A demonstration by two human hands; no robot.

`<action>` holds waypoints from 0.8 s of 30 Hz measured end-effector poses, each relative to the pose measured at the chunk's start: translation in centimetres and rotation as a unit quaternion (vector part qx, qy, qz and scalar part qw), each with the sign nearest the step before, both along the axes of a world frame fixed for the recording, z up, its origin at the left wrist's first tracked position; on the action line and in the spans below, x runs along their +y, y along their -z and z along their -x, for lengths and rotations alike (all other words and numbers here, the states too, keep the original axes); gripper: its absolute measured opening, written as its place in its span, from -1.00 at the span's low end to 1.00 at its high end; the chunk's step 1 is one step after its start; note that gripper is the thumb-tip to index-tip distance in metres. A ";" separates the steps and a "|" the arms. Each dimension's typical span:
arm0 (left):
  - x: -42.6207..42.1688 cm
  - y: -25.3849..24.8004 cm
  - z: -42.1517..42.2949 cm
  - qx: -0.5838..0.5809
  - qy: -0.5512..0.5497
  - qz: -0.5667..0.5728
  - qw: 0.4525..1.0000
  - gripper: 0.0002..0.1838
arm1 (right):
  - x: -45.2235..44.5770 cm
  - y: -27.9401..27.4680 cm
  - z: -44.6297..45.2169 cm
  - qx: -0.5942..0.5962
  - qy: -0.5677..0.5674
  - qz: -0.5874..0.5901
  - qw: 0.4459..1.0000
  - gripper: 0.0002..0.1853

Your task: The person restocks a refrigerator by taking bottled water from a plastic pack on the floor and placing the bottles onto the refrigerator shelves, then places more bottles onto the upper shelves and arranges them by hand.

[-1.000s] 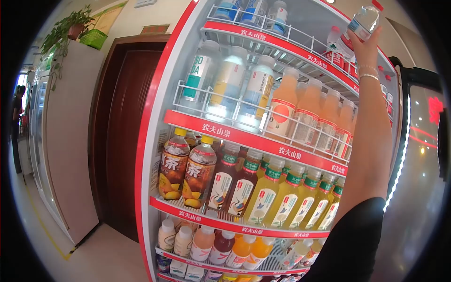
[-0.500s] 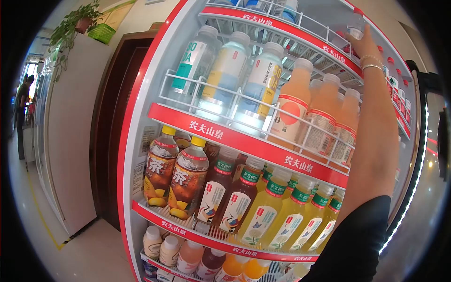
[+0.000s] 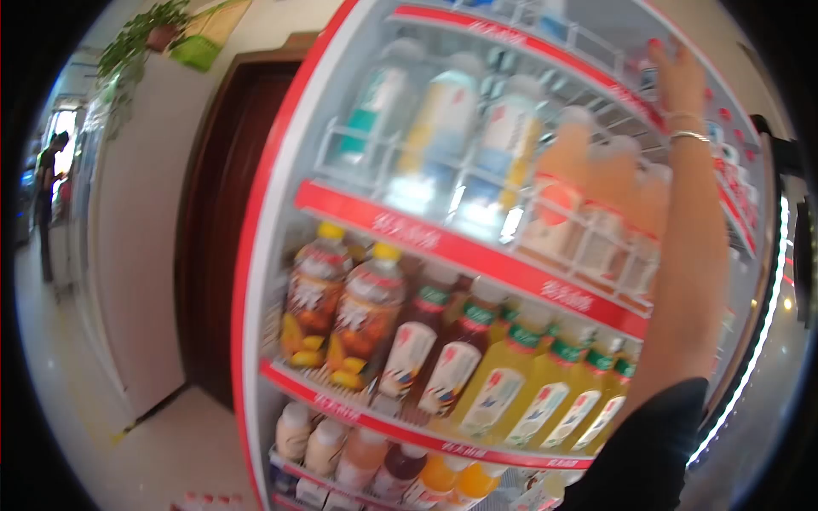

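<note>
My right hand point(image 3: 682, 81) is raised at the top right of an open drinks cooler, by the upper shelf. A small red-capped bottle point(image 3: 648, 78) stands just left of its fingers, at the shelf's edge. The fingers are blurred, so I cannot make out whether they touch or grip a bottle. A beaded bracelet point(image 3: 688, 136) circles the wrist, and a black sleeve point(image 3: 652, 451) covers the upper arm. My left hand is out of view. Below the upper shelf, pale bottles point(image 3: 439, 128) and peach-coloured bottles point(image 3: 558, 192) stand behind a white wire rail.
Lower shelves hold tea bottles point(image 3: 366, 311), yellow-green bottles point(image 3: 494, 387) and small juice bottles point(image 3: 362, 460). A dark door point(image 3: 217, 230) and a tall white cabinet point(image 3: 145, 230) with a plant point(image 3: 141, 38) stand left. A person point(image 3: 47, 196) stands far left. More red-capped bottles point(image 3: 728, 153) line the right side.
The bottle held high in my right hand one second ago is no longer raised there. My hand has come down to the upper shelf. The view has shifted and blurred.
</note>
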State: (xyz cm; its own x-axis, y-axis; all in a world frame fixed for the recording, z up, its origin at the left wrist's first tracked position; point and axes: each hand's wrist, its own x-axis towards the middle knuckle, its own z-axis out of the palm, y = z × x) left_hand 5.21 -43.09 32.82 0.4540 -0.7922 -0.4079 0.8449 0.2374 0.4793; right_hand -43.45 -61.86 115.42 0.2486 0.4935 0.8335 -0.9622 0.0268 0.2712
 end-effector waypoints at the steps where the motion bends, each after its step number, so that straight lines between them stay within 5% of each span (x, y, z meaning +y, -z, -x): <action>1: 0.1 -2.0 -0.2 0.011 0.017 -0.010 1.000 -0.59 | -0.3 1.6 -2.2 0.066 -0.017 0.001 0.998 -0.35; 4: 0.2 -3.9 -1.3 0.033 -0.047 0.014 0.998 -0.59 | -0.8 12.3 -8.7 0.243 0.011 -0.131 0.961 -0.44; 5: 1.4 -1.7 -3.7 -0.009 0.065 0.155 0.986 -0.66 | 0.0 17.9 -11.1 0.312 0.039 -0.204 0.927 -0.47; 6: 1.4 -4.5 -3.6 0.019 0.036 0.088 0.995 -0.65 | 0.4 23.2 -13.0 0.381 0.057 -0.292 0.876 -0.49; 9: 1.4 -9.3 -4.5 0.031 0.010 -0.025 0.999 -0.59 | 4.4 37.9 -17.8 0.592 0.075 -0.562 0.573 -0.58; 10: 1.9 -9.7 -5.5 0.029 0.055 0.020 0.998 -0.60 | 5.9 41.9 -19.1 0.621 0.063 -0.628 0.465 -0.61; 12: 2.1 -10.3 -6.9 0.023 0.119 0.080 0.989 -0.62 | 7.6 47.9 -21.1 0.613 0.012 -0.713 0.340 -0.66; 14: 2.0 -11.4 -7.5 0.022 0.156 0.098 0.983 -0.63 | 8.2 52.6 -23.2 0.520 -0.083 -0.795 0.302 -0.71; 16: 2.2 -12.2 -7.2 -0.027 0.172 0.086 0.981 -0.65 | 7.6 58.8 -25.0 0.468 -0.303 -0.755 0.343 -0.71; 18: 2.6 -12.3 -7.5 -0.050 0.184 0.081 0.978 -0.65 | 6.1 65.0 -29.6 0.438 -0.397 -0.775 0.222 -0.62; 20: 3.6 -12.7 -7.8 -0.056 0.190 0.074 0.977 -0.65 | 7.1 70.5 -34.1 0.367 -0.492 -0.738 0.281 -0.57; 24: 5.2 -12.0 -8.4 -0.010 0.199 0.095 0.975 -0.63 | 10.1 76.8 -38.1 0.422 -0.533 -0.688 0.253 -0.58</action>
State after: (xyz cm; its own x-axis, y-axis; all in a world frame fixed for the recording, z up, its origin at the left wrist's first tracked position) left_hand 13.60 -37.94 44.81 0.1011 -0.9676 -0.2315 0.8791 -0.0221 0.4762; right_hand -5.32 -51.75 38.65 0.9617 0.0418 0.2710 0.1932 -0.8046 -0.5615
